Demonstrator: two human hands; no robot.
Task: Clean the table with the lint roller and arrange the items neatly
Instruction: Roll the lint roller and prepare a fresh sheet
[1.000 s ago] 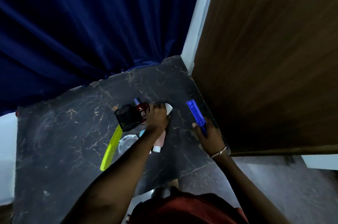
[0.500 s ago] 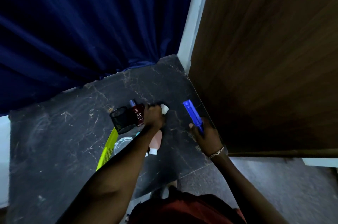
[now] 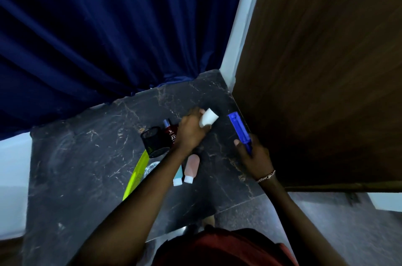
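On the dark marble table my left hand grips a small white bottle, lifted and tilted near the back right. My right hand holds the blue lint roller by its handle, close to the table's right edge. A dark red perfume bottle and a black mesh cup stand just left of my left hand. A pink tube and a light blue tube lie beside my left forearm. A lime green comb and a clear glass dish lie partly hidden under my arm.
A dark blue curtain hangs behind the table. A wooden panel stands against the table's right edge, with a white frame at the corner. Grey floor lies in front and to the right.
My left hand has lifted the white bottle up and toward the back right. The right hand still holds the lint roller in about the same place.
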